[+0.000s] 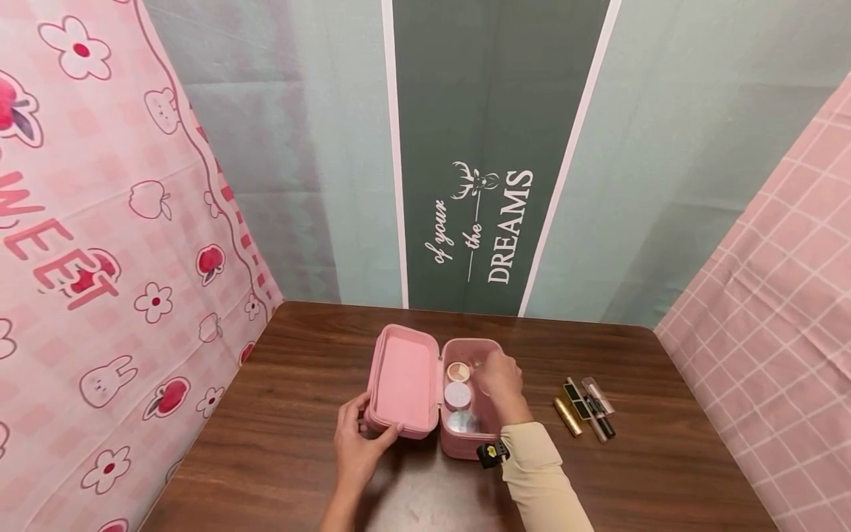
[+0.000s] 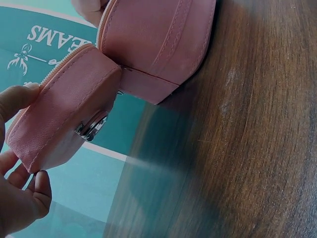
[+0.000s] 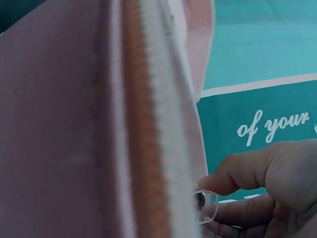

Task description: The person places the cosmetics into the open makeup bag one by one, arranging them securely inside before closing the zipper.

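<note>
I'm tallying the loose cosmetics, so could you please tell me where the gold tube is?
In the head view, the gold tube lies on the table to the right of the open pink case, beside the flat black-and-gold item.

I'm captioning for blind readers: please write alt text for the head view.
A person's left hand holds the open lid of a pink case while the right hand reaches inside, beside three round containers. Some cosmetics lie to the right on a wooden table, with a cloth printed "DREAMS" behind.
</note>
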Demonstrator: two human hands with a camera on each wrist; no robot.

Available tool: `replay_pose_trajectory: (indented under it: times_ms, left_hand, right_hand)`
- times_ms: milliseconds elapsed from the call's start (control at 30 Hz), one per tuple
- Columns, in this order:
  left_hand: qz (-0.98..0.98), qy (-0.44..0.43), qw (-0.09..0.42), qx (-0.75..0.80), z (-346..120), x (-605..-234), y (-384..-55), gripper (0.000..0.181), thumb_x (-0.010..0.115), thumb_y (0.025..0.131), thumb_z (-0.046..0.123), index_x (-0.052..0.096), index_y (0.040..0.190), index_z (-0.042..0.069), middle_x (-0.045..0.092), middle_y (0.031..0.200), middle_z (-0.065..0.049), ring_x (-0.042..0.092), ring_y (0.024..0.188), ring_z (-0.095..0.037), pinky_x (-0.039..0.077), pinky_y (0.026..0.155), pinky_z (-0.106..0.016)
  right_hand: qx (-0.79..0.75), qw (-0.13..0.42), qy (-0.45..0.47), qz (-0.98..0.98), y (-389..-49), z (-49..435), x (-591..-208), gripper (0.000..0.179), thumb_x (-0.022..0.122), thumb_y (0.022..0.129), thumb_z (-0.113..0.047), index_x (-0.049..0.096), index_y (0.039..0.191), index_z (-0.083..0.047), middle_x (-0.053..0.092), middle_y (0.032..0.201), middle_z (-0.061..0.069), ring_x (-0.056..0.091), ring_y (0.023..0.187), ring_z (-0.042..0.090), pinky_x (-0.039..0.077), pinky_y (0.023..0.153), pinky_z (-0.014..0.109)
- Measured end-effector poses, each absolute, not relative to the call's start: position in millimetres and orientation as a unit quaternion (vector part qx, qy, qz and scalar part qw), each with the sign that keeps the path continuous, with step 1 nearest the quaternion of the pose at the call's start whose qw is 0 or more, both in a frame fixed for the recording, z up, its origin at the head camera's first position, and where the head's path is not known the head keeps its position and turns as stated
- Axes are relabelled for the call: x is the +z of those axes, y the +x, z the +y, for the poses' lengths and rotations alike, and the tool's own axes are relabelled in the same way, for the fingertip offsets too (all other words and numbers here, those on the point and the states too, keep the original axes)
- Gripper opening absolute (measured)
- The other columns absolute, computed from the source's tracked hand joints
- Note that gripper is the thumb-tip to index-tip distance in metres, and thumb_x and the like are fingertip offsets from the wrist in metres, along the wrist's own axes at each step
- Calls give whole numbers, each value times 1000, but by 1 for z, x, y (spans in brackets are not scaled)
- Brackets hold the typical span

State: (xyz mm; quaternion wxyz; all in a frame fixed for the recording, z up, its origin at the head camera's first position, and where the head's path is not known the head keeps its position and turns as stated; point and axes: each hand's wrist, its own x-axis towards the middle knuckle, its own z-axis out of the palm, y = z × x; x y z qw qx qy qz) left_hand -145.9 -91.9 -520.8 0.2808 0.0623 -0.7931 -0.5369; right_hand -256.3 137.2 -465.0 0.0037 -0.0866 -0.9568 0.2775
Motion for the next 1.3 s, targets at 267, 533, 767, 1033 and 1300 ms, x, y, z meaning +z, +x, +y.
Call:
replay_pose_trajectory:
  times_ms: [267,533,767,1033,1300]
  left_hand:
    - [-796,70,267,-538,-91,-521,-147,73,95,57,7,66,124,0,64,113,-12,52,91,-2,49,71,-22]
    - [-792,71,263,-546,-89,-520,-147,73,95,58,7,65,124,1,63,112,-11,51,91,0,48,72,-23]
    - [-790,77,258,-551,-90,-520,-146,73,95,58,7,65,124,1,62,113,-12,52,92,-4,47,72,-21]
    - [-786,77,255,-558,-91,-520,-145,73,96,58,8,66,125,3,62,113,-11,51,93,-5,46,72,-19]
    - [-798,80,259,-538,-90,-522,-145,72,95,58,9,65,124,2,62,111,-12,52,91,-5,44,70,-21]
  right_hand:
    - [264,6,-81,-961,-258,134,-468,21,72,85,-19,73,87,2,73,101,27,68,95,48,55,85,58]
    - [301,-40,-62,-951,-257,139,-466,20,69,83,-9,68,96,7,66,83,19,60,71,29,50,62,37]
    - [334,-76,-37,-939,-252,146,-461,38,70,87,-9,63,119,10,70,101,22,64,85,29,57,80,44]
    - [264,-80,86,-957,-237,151,-448,38,78,84,-11,67,116,3,69,112,23,65,90,30,56,80,46]
    - [200,-84,148,-965,-227,151,-441,50,82,78,-8,66,124,0,66,126,23,64,113,41,52,96,56]
